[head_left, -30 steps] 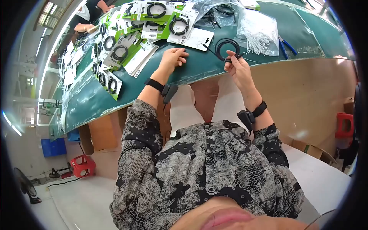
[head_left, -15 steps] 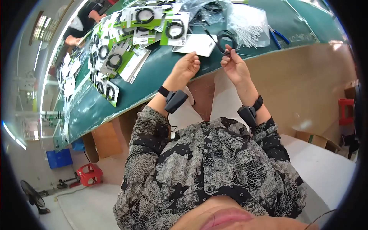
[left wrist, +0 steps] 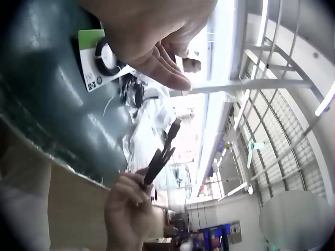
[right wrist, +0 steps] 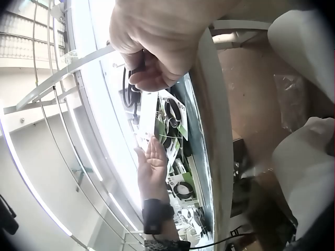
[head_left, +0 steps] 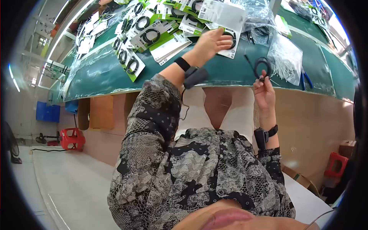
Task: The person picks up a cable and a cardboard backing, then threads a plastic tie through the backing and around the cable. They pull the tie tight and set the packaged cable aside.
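My right hand (head_left: 263, 96) pinches a coiled black cable (head_left: 256, 69) by its lower side, over the front of the green table. One end of the cable sticks up, and the left wrist view shows its dark plug (left wrist: 174, 127). Farther back, my left hand (head_left: 211, 45) reaches out with straight fingers, palm bare in the right wrist view. Its fingertips overlap a carded cable pack (head_left: 230, 53) that is partly hidden under them. Just beyond lies a pale backing card (head_left: 214, 14) on top of the pile of green-and-white cable packs (head_left: 152, 35).
A stack of white cards (head_left: 170, 48) lies left of my left hand. Right of the cable are a clear bag of white ties (head_left: 285, 57) and blue-handled pliers (head_left: 306, 81). Behind is a plastic bag (head_left: 261, 17). The table edge (head_left: 153, 87) runs before me.
My left hand has swung out from beside the pale card to farther over the table. That card now lies farther back on the packs. The right hand still holds the coiled cable.
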Demonstrator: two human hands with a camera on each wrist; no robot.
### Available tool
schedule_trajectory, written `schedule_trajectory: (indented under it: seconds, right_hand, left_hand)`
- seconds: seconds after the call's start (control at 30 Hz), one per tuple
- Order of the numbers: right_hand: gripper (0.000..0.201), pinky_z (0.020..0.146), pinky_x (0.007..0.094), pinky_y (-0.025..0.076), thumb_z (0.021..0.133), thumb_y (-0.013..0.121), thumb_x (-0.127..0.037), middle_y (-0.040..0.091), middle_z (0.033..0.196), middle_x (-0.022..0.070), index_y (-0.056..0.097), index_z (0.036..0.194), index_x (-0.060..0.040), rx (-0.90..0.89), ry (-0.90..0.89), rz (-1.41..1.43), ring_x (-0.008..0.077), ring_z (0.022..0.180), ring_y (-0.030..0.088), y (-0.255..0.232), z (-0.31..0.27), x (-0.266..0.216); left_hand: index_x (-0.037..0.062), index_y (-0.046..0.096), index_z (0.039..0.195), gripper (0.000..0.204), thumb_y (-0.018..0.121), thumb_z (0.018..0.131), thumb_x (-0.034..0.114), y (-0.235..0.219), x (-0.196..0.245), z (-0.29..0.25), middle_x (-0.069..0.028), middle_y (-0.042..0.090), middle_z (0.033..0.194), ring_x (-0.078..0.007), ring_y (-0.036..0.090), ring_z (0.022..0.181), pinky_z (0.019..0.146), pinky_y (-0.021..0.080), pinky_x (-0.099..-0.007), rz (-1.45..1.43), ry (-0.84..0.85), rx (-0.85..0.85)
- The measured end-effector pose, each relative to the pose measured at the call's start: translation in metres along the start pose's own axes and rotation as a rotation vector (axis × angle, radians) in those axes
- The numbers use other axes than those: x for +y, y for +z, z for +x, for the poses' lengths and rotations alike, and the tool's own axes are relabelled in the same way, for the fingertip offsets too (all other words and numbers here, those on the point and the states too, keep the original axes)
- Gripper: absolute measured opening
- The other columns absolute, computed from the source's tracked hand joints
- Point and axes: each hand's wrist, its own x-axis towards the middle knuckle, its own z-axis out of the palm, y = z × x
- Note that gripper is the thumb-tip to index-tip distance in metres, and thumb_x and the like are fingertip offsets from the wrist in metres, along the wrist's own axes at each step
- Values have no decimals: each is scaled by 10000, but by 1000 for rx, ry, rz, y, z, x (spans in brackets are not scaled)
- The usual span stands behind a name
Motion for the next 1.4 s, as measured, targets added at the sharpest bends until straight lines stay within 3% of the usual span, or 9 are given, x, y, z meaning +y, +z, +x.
schedule_trajectory:
  seconds: [0.07,0.13,0.2,0.3,0.57,0.7,0.93,1.07,1.4]
  right_hand:
    - [308,667,247,399,942,468,-139,535,908,41,475,1217,-1,22,24,-41,114,722,454,1,1,-3]
    - [306,666,247,398,941,471,-143,544,912,42,480,1216,-6,20,24,-34,112,717,457,-4,-9,-5]
    - [306,665,247,397,941,472,-145,548,914,42,483,1215,-9,25,26,-18,110,714,459,-8,-10,-3]
    - [306,669,249,397,940,476,-148,559,913,47,489,1212,-10,-1,25,-84,107,710,464,-5,-12,0]
    - [236,728,280,425,940,475,-162,572,939,71,541,1106,-8,-36,215,7,147,770,503,19,-1,15]
    - [185,964,404,404,950,443,-177,555,1036,131,542,978,-23,7,359,39,288,1122,477,58,28,37]
    - [194,981,543,360,944,455,-200,431,1190,236,493,1022,-26,66,513,24,378,1179,416,97,64,60]
    - [237,942,569,379,936,469,-178,393,1213,274,459,1091,1,124,533,-92,422,1128,429,94,65,62]
    - [232,796,336,463,897,566,-210,525,1069,115,549,1037,-26,221,453,-356,238,951,517,70,59,68]
  left_hand:
    - [-8,480,1118,416,559,891,331,-35,15,-1,-144,583,1087,-239,593,926,835,475,-321,530,149,127]
    - [-10,423,1212,554,612,836,351,-113,24,-9,-166,567,1129,-326,554,1008,852,452,-396,1842,581,261]
    - [-4,444,1206,579,641,791,348,-146,37,-44,-188,555,1142,-370,514,1062,867,425,-429,2134,507,444]
    - [-18,486,1136,448,625,802,248,-175,10,-83,-176,536,1178,-337,504,1089,899,399,-431,2307,423,527]
    - [-10,492,1140,314,544,841,71,-124,-8,-113,-174,557,1135,-335,529,1068,906,443,-391,2127,707,182]
    - [-24,502,1127,323,534,814,50,-100,-13,-118,-176,551,1140,-323,542,1064,934,435,-388,2135,760,-20]
    - [-13,515,1110,321,546,797,48,-72,-7,-137,-141,560,1133,-290,531,1102,954,424,-379,2074,928,17]
    - [2,526,1110,317,550,798,55,-80,-12,-148,-123,560,1144,-272,531,1107,960,421,-371,2117,902,-8]
    - [49,546,1127,334,534,793,54,-62,-26,-143,-71,570,1148,-241,532,1113,974,409,-373,2080,1002,-119]
